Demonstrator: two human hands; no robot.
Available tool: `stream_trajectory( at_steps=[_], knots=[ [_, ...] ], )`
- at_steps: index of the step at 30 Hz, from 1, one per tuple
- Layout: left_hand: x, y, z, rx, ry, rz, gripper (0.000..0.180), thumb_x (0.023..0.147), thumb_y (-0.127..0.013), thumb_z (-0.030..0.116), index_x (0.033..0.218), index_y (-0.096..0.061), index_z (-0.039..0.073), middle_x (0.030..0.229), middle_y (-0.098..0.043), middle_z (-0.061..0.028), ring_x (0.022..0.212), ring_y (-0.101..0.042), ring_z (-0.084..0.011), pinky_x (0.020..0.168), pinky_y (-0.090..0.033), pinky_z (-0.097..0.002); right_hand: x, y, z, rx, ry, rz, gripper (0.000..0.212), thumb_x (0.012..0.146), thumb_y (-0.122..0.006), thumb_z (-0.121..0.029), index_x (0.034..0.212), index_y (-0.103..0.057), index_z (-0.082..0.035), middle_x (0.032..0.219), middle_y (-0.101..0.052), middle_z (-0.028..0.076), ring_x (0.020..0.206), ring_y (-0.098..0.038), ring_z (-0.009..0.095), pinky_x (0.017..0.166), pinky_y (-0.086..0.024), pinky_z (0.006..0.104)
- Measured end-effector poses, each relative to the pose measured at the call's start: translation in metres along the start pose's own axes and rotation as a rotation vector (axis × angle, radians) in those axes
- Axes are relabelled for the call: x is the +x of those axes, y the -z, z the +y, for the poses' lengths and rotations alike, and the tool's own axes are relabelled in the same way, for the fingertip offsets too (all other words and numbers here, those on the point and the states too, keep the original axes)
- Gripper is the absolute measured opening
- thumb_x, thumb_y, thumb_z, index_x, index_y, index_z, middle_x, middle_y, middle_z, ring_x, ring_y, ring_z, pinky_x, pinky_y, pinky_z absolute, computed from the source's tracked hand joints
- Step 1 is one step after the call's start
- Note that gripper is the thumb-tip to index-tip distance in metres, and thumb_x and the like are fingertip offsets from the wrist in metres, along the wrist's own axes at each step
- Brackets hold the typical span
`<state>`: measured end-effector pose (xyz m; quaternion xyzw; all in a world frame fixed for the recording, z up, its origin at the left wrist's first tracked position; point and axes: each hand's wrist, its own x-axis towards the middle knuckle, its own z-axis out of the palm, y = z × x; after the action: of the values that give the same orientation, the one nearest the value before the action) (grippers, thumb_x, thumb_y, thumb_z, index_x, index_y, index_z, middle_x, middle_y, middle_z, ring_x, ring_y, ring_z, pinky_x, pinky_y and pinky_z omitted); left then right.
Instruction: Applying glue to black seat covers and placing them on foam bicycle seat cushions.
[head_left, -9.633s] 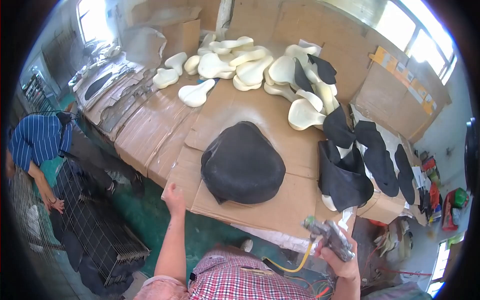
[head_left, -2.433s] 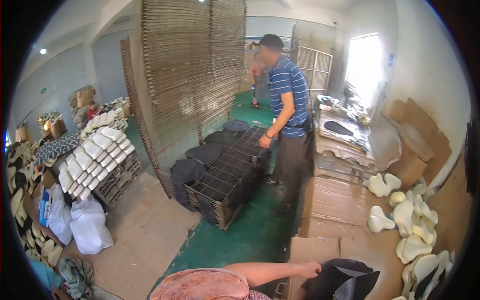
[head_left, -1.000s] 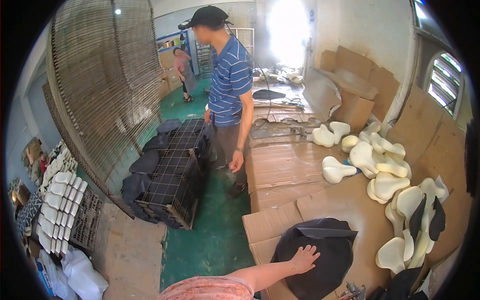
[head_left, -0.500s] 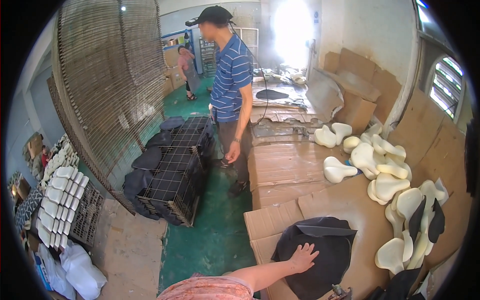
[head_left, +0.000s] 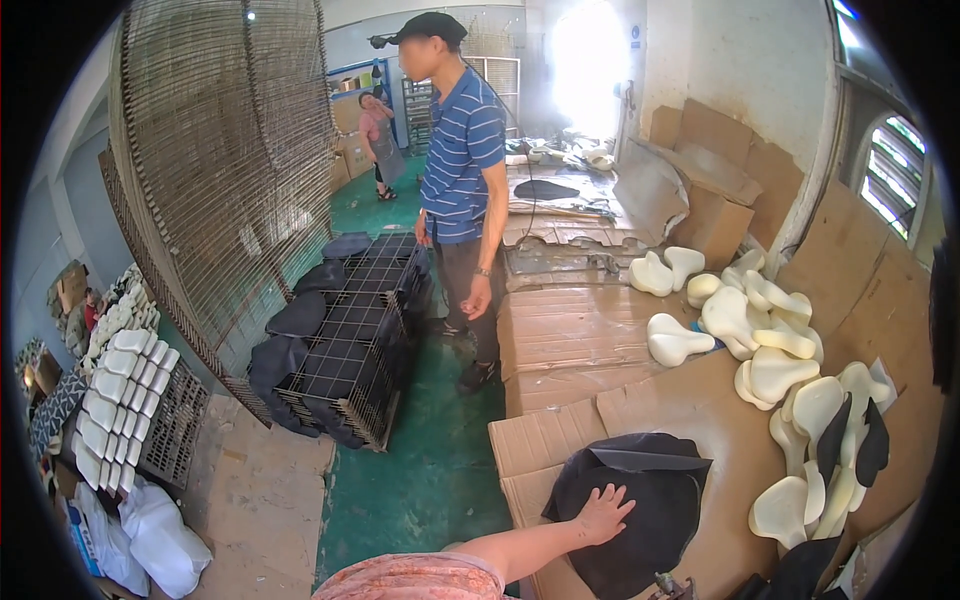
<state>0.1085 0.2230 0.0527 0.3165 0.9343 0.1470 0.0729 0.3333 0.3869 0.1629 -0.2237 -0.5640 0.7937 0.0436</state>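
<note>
My left hand [head_left: 604,515] lies palm down with its fingers spread on a black sheet of fabric-like material [head_left: 650,510]. Part of that sheet's far edge is folded over, showing a greyer strip [head_left: 650,459]. The sheet rests on the cardboard-covered table [head_left: 740,430]. At the lower edge, just nearer than the sheet, the top of a small metal tool [head_left: 672,583] shows; its lower part and whatever holds it are cut off. My right hand is out of the picture.
Cream foam saddle-shaped pads [head_left: 730,320] pile along the table's right side, with black pieces [head_left: 872,445] among them. A wire cage [head_left: 350,350] with black covers stands left, beside a standing person [head_left: 465,160]. White pads [head_left: 120,400] are stacked far left; another person [head_left: 378,140] stands behind.
The standing person's head has turned slightly, and a hand now shows at the waist. The metal tool at the lower edge has shifted slightly left. My left hand stays on the black sheet.
</note>
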Motion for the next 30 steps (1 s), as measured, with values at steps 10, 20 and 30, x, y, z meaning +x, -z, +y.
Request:
stream_trajectory(
  at_steps=[10, 20, 30],
  knots=[
    [0.007, 0.004, 0.008, -0.019, 0.011, -0.024, 0.056, 0.087, -0.057, 0.034, 0.137, -0.041, 0.014, 0.144, -0.030, -0.0193, 0.130, -0.029, -0.0381, 0.101, -0.030, -0.0526, -0.002, 0.006, -0.001, 0.003, 0.036, -0.040, 0.053, 0.087, -0.059, -0.001, 0.137, -0.040, -0.003, 0.096, -0.061, 0.007, 0.085, -0.061, 0.016, 0.075, -0.052, 0.0274],
    [0.004, -0.006, 0.008, -0.003, -0.069, 0.203, 0.059, 0.082, -0.063, 0.035, 0.134, -0.045, 0.014, 0.139, -0.037, -0.0161, 0.127, -0.033, -0.0387, 0.100, -0.032, -0.0525, -0.026, 0.001, 0.000, -0.075, -0.019, -0.034, 0.056, 0.087, -0.058, 0.000, 0.139, -0.038, -0.002, 0.101, -0.061, 0.008, 0.085, -0.060, 0.016, 0.075, -0.050, 0.0263],
    [0.039, -0.035, 0.006, -0.008, -0.219, 0.205, 0.062, 0.086, -0.055, 0.045, 0.139, -0.040, 0.017, 0.147, -0.029, -0.0153, 0.137, -0.020, -0.0416, 0.107, -0.019, -0.0603, -0.045, 0.019, 0.004, -0.018, 0.063, 0.084, 0.058, 0.078, -0.067, 0.000, 0.131, -0.044, 0.003, 0.092, -0.061, 0.009, 0.083, -0.061, 0.018, 0.077, -0.052, 0.0324]
  ],
)
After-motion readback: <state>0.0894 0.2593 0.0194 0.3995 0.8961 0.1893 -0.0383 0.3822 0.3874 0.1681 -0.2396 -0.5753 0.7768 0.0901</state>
